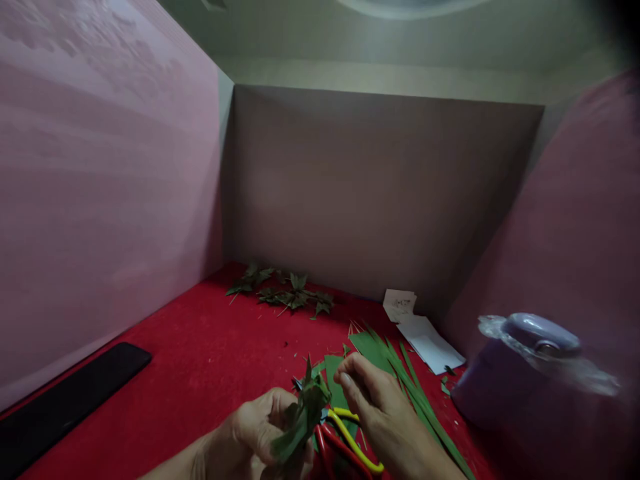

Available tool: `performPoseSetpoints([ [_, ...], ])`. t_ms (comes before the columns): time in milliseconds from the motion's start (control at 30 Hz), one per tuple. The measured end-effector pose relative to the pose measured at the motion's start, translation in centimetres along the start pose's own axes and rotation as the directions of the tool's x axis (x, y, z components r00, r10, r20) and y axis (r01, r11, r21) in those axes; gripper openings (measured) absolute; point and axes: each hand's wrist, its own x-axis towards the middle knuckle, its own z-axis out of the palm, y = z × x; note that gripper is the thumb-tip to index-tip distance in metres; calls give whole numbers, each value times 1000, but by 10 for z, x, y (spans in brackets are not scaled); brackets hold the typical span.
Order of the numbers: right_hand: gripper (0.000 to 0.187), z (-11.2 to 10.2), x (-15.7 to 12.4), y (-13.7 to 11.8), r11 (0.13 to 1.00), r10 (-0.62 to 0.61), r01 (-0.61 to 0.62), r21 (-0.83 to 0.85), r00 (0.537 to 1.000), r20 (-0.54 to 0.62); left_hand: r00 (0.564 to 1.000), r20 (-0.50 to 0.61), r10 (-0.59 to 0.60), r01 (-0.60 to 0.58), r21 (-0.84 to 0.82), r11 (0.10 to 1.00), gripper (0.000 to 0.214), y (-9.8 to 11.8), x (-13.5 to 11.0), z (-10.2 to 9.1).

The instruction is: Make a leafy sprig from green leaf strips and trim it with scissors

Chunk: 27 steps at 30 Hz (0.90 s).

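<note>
Low in the middle of the head view, my left hand (265, 427) is closed around a folded bundle of green leaves (305, 413), its tip pointing up and away from me. My right hand (375, 400) is just to the right of the bundle, thumb and fingertips pressed together. Whatever sits in that pinch, if anything, is hidden. Between and below the hands lies a pair of scissors (345, 440) with red and yellow handles, its blades mostly covered by the leaves. Cut green leaf pieces (336, 377) lie just beyond the hands.
Long green leaf strips (413, 383) run along the right. Lobed leaf sprigs (295, 293) lie at the back of the red cloth (210, 360). White papers (430, 341) are at back right, near a purple container (525, 380) with clear plastic. A black slab (75, 387) lies left.
</note>
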Motion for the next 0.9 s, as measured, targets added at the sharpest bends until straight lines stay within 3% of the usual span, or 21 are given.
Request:
performPoseSetpoints([
  [67,20,-1,0,0,1000,2,-2,3,1000,-5,998,-43,54,-48,128,991,18,1,1,4],
  [167,19,-4,2,3,1000,11,-11,-12,1000,-27,994,-13,113,-101,340,935,25,3,4,12],
  [300,18,-8,7,13,998,35,-37,-58,999,-29,915,-90,394,-272,584,765,18,2,7,14],
  [400,18,-9,10,20,996,37,-39,-83,999,-28,818,-82,569,-303,780,547,12,-1,6,8],
  [500,18,-9,12,23,996,38,-43,-84,998,-59,695,18,719,-304,913,272,17,-3,3,4],
  [633,18,-11,15,21,997,38,-47,-54,986,-160,508,302,806,-266,946,-187,31,2,-4,3],
  [733,19,-13,16,22,999,42,-45,-9,974,-221,390,502,772,-230,865,-446,40,6,-10,1],
  [800,19,-13,16,23,999,41,-40,11,968,-246,368,569,735,-198,821,-535,44,6,-13,0],
  [900,20,-12,16,23,999,42,-38,21,965,-261,379,590,713,-179,802,-570,48,5,-15,-2],
])
